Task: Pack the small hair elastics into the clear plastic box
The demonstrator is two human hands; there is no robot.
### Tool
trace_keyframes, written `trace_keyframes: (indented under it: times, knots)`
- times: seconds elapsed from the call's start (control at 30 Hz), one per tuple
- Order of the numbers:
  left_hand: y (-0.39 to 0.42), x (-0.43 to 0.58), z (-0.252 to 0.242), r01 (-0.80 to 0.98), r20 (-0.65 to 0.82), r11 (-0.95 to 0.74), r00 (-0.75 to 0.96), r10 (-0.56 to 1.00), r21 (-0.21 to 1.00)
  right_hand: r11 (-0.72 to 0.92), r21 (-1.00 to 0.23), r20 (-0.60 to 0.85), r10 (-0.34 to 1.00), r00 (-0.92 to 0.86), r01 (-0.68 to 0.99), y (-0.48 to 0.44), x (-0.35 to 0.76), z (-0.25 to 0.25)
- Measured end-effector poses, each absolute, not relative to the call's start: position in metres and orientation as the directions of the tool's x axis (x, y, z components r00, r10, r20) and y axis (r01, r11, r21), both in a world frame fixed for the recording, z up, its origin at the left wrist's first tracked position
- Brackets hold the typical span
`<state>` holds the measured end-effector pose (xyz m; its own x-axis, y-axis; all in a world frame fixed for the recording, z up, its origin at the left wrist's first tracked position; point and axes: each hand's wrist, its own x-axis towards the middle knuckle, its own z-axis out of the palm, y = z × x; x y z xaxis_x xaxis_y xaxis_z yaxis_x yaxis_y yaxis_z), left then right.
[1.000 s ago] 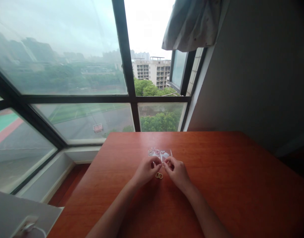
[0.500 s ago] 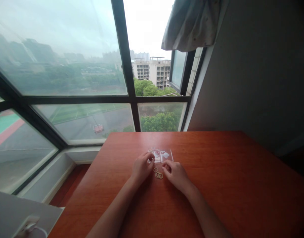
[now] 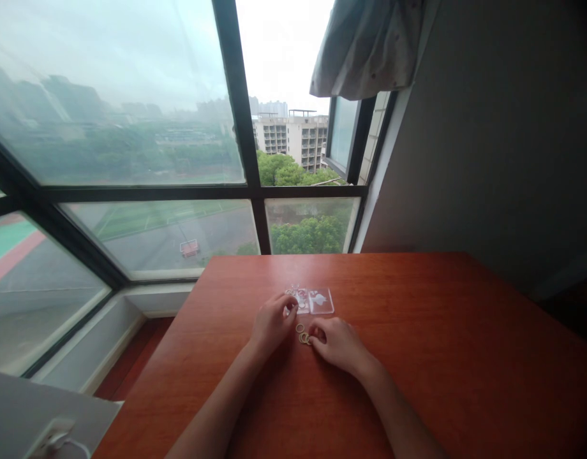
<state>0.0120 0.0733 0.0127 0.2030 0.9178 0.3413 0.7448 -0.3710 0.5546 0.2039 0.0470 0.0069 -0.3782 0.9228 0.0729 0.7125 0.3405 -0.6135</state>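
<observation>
A small clear plastic case [image 3: 321,301] lies opened flat on the table, with small pink and pale pieces in its left half. My left hand [image 3: 273,324] rests at the left half's near edge, thumb and fingers brought together; what they hold, if anything, is too small to make out. Just in front of the case lies a single pale ring [image 3: 300,328]. Nearer me is a cluster of overlapping pale rings [image 3: 304,338]. My right hand [image 3: 339,341] is at the cluster's right side, thumb and forefinger closed on the rightmost ring, which they partly cover.
The reddish-brown wooden table [image 3: 418,319] spreads out on both sides of my forearms. Beyond its far edge stands a dark-framed window [image 3: 258,191], with a curtain [image 3: 367,51] hanging at the upper right. A white socket with a plug [image 3: 57,438] is at the lower left.
My right hand has come down and slightly left, from beside the case to the ring cluster, and its fingertips have closed on a ring. My left hand has barely moved.
</observation>
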Motion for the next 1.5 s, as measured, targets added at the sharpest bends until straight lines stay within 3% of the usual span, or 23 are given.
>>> trace_keyframes:
  times: [0.17, 0.6, 0.93, 1.13, 1.5]
  knots:
    - [0.072, 0.015, 0.015, 0.710, 0.329, -0.420, 0.273, 0.904, 0.565, 0.328, -0.611, 0.077, 0.931, -0.358, 0.721, 0.048, 0.203, 0.006]
    - [0.065, 0.023, 0.021, 0.599, 0.304, -0.517, 0.425, 0.853, 0.611, 0.327, -0.746, 0.251, 0.945, -0.209, 0.580, 0.054, 0.202, 0.006]
    - [0.075, 0.012, 0.014, 0.722, 0.352, -0.391, 0.214, 0.911, 0.571, 0.297, -0.689, 0.152, 0.951, -0.269, 0.661, 0.053, 0.201, 0.005]
    - [0.075, 0.013, 0.011, 0.738, 0.363, -0.389, 0.207, 0.908, 0.551, 0.357, -0.636, 0.132, 0.924, -0.359, 0.684, 0.050, 0.198, 0.007]
    - [0.074, 0.013, 0.010, 0.773, 0.336, -0.360, 0.201, 0.920, 0.522, 0.340, -0.639, 0.115, 0.929, -0.351, 0.690, 0.047, 0.198, 0.009]
